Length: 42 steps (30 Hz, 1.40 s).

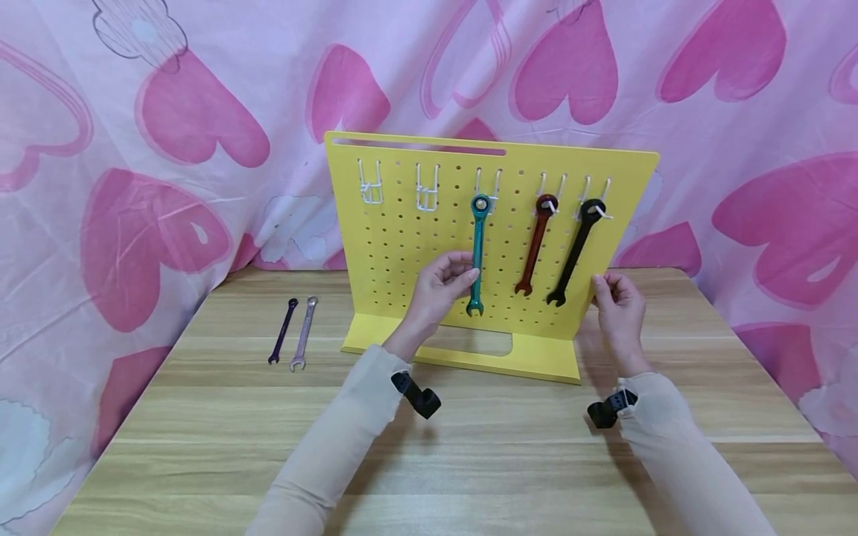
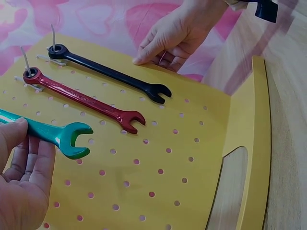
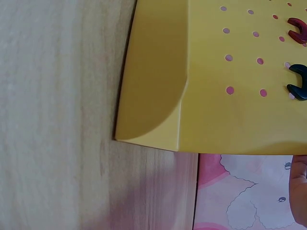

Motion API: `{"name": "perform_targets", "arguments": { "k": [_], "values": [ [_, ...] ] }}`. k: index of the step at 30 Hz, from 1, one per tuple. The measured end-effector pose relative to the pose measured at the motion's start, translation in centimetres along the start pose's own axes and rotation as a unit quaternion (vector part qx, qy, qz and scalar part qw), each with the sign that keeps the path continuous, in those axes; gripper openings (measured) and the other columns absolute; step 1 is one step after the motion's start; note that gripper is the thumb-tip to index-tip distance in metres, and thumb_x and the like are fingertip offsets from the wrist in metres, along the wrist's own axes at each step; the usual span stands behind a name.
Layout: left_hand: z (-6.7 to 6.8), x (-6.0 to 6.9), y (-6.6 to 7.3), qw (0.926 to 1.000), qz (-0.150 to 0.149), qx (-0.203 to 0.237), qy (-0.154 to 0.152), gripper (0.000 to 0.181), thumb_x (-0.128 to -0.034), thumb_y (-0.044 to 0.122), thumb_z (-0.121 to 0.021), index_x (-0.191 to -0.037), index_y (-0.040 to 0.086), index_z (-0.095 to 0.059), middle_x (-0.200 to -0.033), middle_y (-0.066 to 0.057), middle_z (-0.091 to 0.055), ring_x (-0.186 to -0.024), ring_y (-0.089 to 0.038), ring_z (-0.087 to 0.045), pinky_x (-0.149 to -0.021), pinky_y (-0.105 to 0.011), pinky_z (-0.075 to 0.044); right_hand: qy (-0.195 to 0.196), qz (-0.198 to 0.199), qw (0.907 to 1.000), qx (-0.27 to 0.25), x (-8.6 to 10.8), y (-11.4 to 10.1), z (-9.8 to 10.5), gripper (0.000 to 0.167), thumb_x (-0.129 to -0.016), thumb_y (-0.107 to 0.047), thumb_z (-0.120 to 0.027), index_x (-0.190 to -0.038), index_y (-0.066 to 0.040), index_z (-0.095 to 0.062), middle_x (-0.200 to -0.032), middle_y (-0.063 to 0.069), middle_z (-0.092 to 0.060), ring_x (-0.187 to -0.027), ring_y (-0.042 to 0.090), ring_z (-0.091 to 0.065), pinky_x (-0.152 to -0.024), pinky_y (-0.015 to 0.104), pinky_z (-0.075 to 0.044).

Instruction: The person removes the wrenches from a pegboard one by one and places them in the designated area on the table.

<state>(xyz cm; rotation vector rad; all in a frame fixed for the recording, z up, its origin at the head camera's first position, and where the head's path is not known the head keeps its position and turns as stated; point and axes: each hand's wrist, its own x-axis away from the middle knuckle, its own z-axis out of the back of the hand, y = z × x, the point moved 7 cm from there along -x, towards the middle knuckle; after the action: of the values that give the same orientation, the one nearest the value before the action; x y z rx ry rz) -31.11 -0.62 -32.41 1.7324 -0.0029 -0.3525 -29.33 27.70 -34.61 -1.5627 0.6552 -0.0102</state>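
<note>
My left hand (image 1: 445,286) pinches the shaft of a teal combination wrench (image 1: 478,249), which hangs upright with its open end down. The wrench's ring end overlaps the middle white hook (image 1: 494,195) on a yellow pegboard (image 1: 395,246); how far the ring sits on the hook is hard to tell. At the board's right edge, my right hand (image 1: 620,313) grips the edge between thumb and fingers, with the fingers partly hidden behind it. A red wrench (image 2: 86,99) and a black wrench (image 2: 110,72) hang from hooks to the right of the teal one.
Two white hooks (image 1: 370,182) on the board's left side hold nothing. Left of the board, a dark purple wrench (image 1: 284,331) and a silver wrench (image 1: 304,333) lie on the wooden table (image 1: 221,417). A pink heart-patterned cloth (image 1: 268,67) hangs behind.
</note>
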Motion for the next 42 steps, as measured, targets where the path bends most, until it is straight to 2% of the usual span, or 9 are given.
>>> {"name": "perform_targets", "arguments": {
  "k": [14, 30, 35, 42],
  "values": [
    [0.0, 0.5, 0.6, 0.9997, -0.014, 0.003, -0.019, 0.025, -0.0908, 0.002, -0.059, -0.115, -0.003, -0.057, -0.087, 0.005, -0.062, -0.080, -0.006, -0.061, -0.082, -0.033, -0.055, -0.001, 0.002, 1.0000, 0.009, 0.1, -0.2, -0.1, 0.014, -0.091, -0.001, -0.057, -0.078, -0.006, -0.057, -0.067, -0.004, -0.058, -0.065, 0.001, -0.059, -0.062, 0.012, -0.053],
    [0.2, 1.2, 1.2, 0.9996, -0.018, 0.006, -0.022, 0.026, -0.0910, 0.002, -0.058, -0.116, -0.003, -0.056, -0.087, 0.005, -0.062, -0.081, -0.008, -0.062, -0.081, -0.030, -0.056, -0.001, -0.004, 1.0000, 0.004, 0.1, -0.1, 0.0, 0.011, -0.091, -0.001, -0.057, -0.080, -0.001, -0.056, -0.068, -0.003, -0.059, -0.064, 0.001, -0.059, -0.062, 0.012, -0.053],
    [0.6, 1.5, 1.1, 0.9996, -0.021, 0.008, -0.019, 0.025, -0.0907, 0.000, -0.058, -0.115, -0.005, -0.056, -0.086, 0.006, -0.061, -0.079, -0.006, -0.062, -0.079, -0.029, -0.056, -0.001, 0.000, 1.0000, 0.003, 0.2, -0.1, 0.0, 0.011, -0.091, 0.000, -0.056, -0.080, 0.000, -0.056, -0.068, -0.003, -0.058, -0.064, 0.001, -0.059, -0.062, 0.012, -0.053],
    [1.5, 2.1, 0.9, 0.9998, -0.018, 0.004, -0.012, 0.024, -0.0910, 0.000, -0.058, -0.114, -0.005, -0.055, -0.088, 0.005, -0.062, -0.080, -0.006, -0.061, -0.078, -0.027, -0.056, -0.001, 0.000, 1.0000, -0.006, 0.1, -0.1, 0.0, 0.014, -0.091, 0.000, -0.056, -0.078, -0.005, -0.057, -0.067, -0.002, -0.058, -0.063, 0.002, -0.059, -0.062, 0.012, -0.053]
  ]
}}
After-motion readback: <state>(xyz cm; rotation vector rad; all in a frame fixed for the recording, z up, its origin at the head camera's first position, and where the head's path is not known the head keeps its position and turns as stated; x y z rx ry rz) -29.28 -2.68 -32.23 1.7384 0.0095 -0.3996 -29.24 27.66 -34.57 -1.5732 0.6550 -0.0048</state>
